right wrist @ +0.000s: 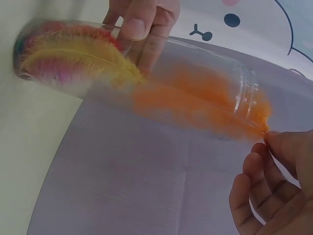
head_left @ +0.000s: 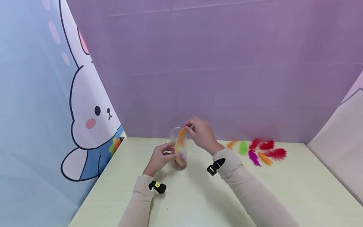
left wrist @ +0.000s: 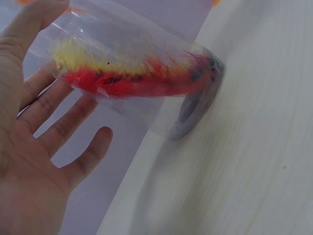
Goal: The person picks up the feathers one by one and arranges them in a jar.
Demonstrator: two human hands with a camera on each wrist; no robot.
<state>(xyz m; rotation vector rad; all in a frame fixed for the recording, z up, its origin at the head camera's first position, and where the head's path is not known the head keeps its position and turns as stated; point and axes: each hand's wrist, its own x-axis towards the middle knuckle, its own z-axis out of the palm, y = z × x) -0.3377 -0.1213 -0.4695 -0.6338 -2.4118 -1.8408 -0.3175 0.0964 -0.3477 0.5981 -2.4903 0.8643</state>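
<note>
A tall clear plastic jar (head_left: pixel 184 150) stands upright at the back of the table. My left hand (head_left: pixel 161 157) holds its side between thumb and fingers. At the jar's mouth, my right hand (head_left: pixel 202 134) pinches the tip of an orange feather (right wrist: pixel 195 105) between thumb and forefinger. Most of that feather is inside the jar, and its quill end sticks out past the rim. Lower in the jar lie a yellow feather (right wrist: pixel 78 54), a red feather (left wrist: pixel 137 87) and a purple-pink one (right wrist: pixel 58 71). Dark bits at the jar's bottom are unclear.
To the right on the pale table (head_left: pixel 181 201) lie several loose feathers: a green one (head_left: pixel 243 148), a purple one (head_left: pixel 253 158), an orange one (head_left: pixel 265 158) and red ones (head_left: pixel 276 154). A purple cloth (head_left: pixel 227 69) hangs behind, and a rabbit-print cloth (head_left: pixel 85 126) hangs at left.
</note>
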